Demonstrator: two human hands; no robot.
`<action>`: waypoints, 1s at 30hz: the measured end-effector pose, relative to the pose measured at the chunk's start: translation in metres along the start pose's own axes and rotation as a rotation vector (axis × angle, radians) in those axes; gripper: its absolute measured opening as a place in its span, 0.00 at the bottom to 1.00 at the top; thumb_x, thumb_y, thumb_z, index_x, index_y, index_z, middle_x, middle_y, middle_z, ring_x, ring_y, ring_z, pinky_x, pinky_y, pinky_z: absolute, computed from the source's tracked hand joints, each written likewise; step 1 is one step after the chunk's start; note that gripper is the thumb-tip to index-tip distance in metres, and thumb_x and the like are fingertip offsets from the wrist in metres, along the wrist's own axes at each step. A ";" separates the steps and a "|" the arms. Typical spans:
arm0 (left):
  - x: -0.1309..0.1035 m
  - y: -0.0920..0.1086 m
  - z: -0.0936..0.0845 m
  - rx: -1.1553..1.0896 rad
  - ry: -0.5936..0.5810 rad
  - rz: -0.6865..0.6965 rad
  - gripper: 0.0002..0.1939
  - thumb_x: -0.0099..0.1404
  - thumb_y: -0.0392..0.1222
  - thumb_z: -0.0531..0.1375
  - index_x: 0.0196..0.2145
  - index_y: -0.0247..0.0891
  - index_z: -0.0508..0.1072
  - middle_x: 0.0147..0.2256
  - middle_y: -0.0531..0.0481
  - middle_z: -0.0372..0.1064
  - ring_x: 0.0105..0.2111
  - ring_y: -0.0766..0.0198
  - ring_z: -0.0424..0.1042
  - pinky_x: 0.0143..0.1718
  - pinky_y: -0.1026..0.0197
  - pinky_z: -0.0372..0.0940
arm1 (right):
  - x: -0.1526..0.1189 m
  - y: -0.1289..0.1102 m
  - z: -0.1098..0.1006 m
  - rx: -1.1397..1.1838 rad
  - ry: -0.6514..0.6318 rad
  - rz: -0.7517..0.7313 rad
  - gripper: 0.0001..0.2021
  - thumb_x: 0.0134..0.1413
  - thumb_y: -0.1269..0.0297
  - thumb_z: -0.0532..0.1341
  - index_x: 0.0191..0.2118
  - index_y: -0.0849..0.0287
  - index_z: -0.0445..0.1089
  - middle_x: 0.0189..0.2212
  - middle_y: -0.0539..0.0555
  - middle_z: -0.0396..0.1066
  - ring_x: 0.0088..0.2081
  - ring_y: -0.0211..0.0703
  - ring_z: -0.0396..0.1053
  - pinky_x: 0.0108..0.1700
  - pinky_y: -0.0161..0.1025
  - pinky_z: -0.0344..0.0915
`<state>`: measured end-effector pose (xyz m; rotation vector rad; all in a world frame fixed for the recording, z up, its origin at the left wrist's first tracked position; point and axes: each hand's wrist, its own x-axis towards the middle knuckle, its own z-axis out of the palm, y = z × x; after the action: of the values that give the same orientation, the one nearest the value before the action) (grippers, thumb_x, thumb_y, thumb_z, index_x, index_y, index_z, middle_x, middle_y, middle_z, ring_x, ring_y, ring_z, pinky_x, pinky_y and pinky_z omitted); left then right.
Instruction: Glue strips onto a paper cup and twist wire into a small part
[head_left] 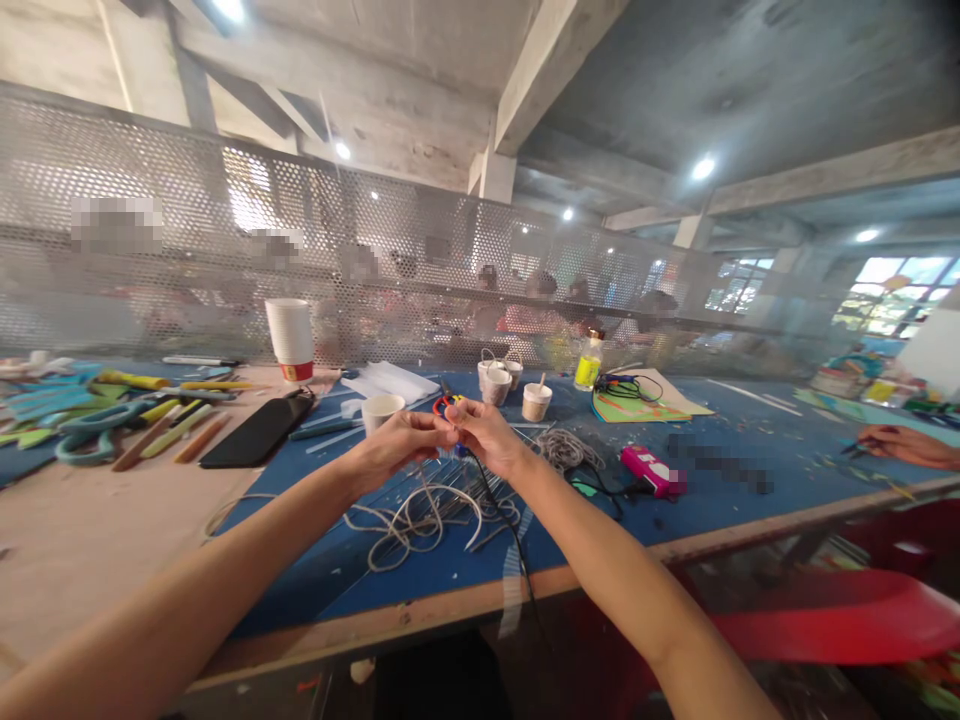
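Observation:
My left hand point(411, 442) and my right hand point(487, 432) meet over the table, fingertips pinched together and touching. Whatever sits between them is too small to make out. Below the hands lies a loose tangle of pale cord point(401, 525), with a coiled bundle of cord point(568, 450) to its right. Just behind the fingers shows a red and yellow handled tool point(442, 404), partly hidden. A white paper cup point(382, 408) stands behind my left hand. A black cable point(491, 495) runs down from near my right hand over the table edge.
A stack of paper cups point(290, 335), a black phone point(259, 432) and blue-handled scissors point(97, 430) are on the left. Small cups point(496, 384), a yellow-labelled bottle point(589, 365) and a pink box point(651, 472) stand further right. Another person's hand point(907, 446) works at the far right.

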<state>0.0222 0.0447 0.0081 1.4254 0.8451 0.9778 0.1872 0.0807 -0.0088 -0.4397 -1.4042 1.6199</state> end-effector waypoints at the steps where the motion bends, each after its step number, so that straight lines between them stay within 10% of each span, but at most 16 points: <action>1: 0.000 0.001 0.000 -0.005 -0.003 0.008 0.10 0.51 0.44 0.71 0.26 0.34 0.79 0.23 0.52 0.69 0.22 0.71 0.59 0.22 0.65 0.49 | 0.000 0.000 0.000 0.004 -0.011 0.003 0.18 0.43 0.52 0.71 0.25 0.59 0.66 0.22 0.46 0.65 0.25 0.33 0.61 0.31 0.34 0.59; 30: 0.001 -0.001 -0.002 -0.063 0.042 0.012 0.11 0.50 0.44 0.71 0.27 0.34 0.79 0.25 0.51 0.71 0.24 0.71 0.62 0.25 0.66 0.55 | -0.001 -0.002 -0.001 -0.024 -0.015 0.020 0.17 0.45 0.51 0.70 0.34 0.59 0.74 0.28 0.49 0.71 0.30 0.36 0.66 0.39 0.37 0.64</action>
<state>0.0214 0.0466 0.0071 1.3617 0.8310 1.0377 0.1893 0.0806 -0.0079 -0.4579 -1.4357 1.6269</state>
